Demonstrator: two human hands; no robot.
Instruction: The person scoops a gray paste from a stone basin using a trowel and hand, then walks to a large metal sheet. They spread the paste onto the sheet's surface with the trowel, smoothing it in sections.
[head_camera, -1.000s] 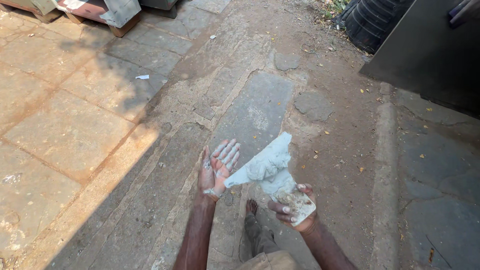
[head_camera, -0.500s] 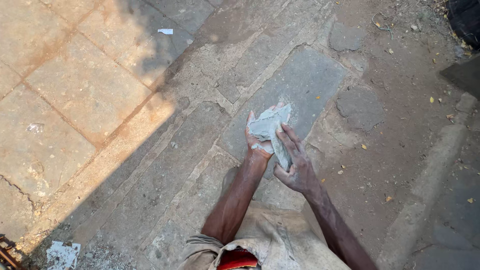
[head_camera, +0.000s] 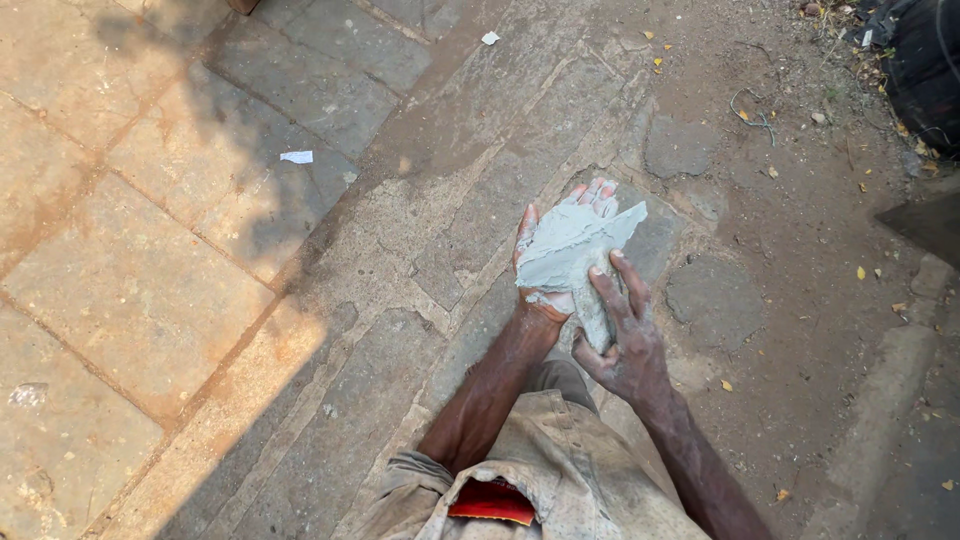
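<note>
The right hand (head_camera: 625, 340) closes its grip on a pale grey cloth (head_camera: 570, 255), pressing it over the open, flat left hand (head_camera: 555, 250). This looks like wiping the palm, and the cloth needs dragging toward the fingertips next.

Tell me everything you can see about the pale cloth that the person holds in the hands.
The pale cloth is a greyish-white rag, crumpled and dusty, apparently soft fabric. It lies spread across the open palm of the left hand, whose fingertips show above its upper edge. One corner points to the right. The right hand presses on its lower right part with the fingers laid over it. It is held above the stone paving, touching only the two hands.
</note>
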